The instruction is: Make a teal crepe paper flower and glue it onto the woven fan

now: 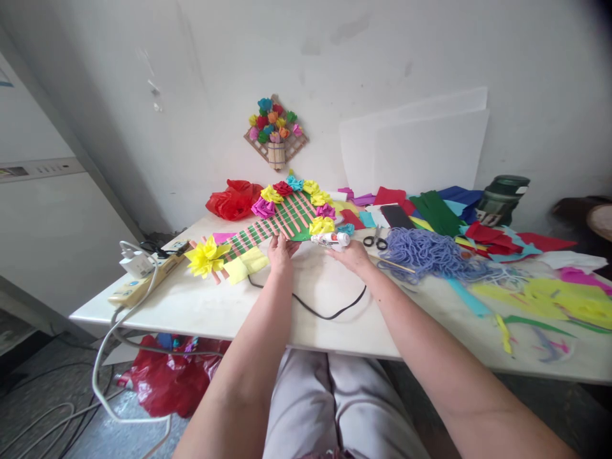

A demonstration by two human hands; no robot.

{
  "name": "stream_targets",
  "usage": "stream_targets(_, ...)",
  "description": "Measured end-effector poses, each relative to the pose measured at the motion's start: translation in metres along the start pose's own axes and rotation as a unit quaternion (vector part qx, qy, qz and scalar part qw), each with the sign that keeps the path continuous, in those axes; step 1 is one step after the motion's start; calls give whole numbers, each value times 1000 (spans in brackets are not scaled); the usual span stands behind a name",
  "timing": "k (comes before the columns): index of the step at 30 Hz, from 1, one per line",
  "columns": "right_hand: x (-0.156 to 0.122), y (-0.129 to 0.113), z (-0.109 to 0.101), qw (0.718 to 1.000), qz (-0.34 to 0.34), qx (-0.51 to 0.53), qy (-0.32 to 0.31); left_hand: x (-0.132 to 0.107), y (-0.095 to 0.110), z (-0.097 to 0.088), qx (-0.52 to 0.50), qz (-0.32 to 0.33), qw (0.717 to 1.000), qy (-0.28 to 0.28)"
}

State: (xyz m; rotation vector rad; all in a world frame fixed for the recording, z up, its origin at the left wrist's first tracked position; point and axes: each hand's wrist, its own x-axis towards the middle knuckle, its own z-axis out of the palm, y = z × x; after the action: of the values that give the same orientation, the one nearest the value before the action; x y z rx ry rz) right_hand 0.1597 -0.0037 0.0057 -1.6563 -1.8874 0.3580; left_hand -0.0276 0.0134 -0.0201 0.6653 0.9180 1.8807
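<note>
My right hand (352,256) is closed round a white glue gun (335,239), its nose pointing left at the lower edge of a flower craft panel (268,226). The panel is green with a lattice of pink strips. Yellow, red, blue and magenta crepe-paper flowers (313,191) border its right end, and one large yellow flower (208,256) sits at its left end. My left hand (281,252) grips the panel's near edge, its fingertips partly hidden. A black cord (329,317) curves across the table below both hands. Pale yellow paper (246,264) lies by the panel's left part.
Black-handled scissors (375,241), purple yarn (425,252), a phone (396,217), coloured paper (437,213) and a dark green bottle (503,199) lie or stand to the right. A power strip (143,280) sits left. Red plastic (234,199) is behind; a flower ornament (276,134) hangs on the wall.
</note>
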Motion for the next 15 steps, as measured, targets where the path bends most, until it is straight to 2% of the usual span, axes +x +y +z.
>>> stream_targets(15,0,-1,0,999,-9,-50,4,1,0,0,-7,7,1000,-1)
